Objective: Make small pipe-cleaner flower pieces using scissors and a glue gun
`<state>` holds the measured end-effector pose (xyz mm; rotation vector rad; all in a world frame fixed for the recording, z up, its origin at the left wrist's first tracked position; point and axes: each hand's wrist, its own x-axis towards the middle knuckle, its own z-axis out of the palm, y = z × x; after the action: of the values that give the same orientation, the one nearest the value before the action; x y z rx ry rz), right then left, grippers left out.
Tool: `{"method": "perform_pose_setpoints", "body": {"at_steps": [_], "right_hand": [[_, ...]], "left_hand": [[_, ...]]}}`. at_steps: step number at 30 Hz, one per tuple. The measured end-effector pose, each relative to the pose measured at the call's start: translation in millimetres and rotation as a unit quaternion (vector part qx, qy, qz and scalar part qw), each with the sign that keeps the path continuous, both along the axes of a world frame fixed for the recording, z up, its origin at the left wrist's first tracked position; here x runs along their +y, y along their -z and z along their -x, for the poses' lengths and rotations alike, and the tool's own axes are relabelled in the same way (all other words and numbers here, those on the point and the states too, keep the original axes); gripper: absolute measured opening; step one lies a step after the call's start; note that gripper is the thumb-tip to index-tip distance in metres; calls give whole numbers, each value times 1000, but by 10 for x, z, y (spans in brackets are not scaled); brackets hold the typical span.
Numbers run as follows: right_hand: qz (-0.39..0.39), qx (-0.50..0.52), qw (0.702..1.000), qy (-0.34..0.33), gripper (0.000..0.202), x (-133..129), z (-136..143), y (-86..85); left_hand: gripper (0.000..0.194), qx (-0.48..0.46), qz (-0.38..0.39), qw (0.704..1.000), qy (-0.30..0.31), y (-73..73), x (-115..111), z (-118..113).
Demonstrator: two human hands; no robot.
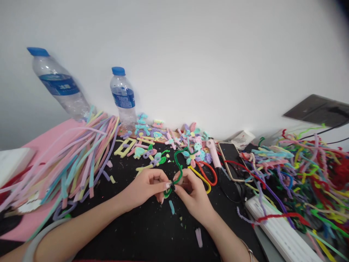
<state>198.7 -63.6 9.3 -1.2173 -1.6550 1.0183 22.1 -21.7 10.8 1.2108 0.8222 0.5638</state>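
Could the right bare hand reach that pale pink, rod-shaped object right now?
Likely yes, once free: the right hand pinches a dark green fuzzy stem. Only a looped red strand and a bent yellow strand seem to lie before the pale pink object.

The green stem (180,168) at centre frame has a fuzzy, matt pile, as do the pastel bundle (81,156) at left and the bright tangle (324,178) at right. The bottles (124,98), upper left, are clear, glossy plastic with smooth caps (118,71). The counter (131,229) looks matt, the wall (191,65) smooth, the power strip (280,231), lower right, smooth plastic.
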Motion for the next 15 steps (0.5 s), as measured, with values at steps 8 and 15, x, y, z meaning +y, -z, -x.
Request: {"method": "perform_pose_setpoints", "body": {"at_steps": [8,15], "right_hand": [[51,-42,998,-19,16,6,2,-38],[61,5,998,-17,15,2,-11,39]], "left_hand": [[19,26,-12,999,18,-30,-26,3],[21,-20,8,999,26,-19,-12,8]]}}
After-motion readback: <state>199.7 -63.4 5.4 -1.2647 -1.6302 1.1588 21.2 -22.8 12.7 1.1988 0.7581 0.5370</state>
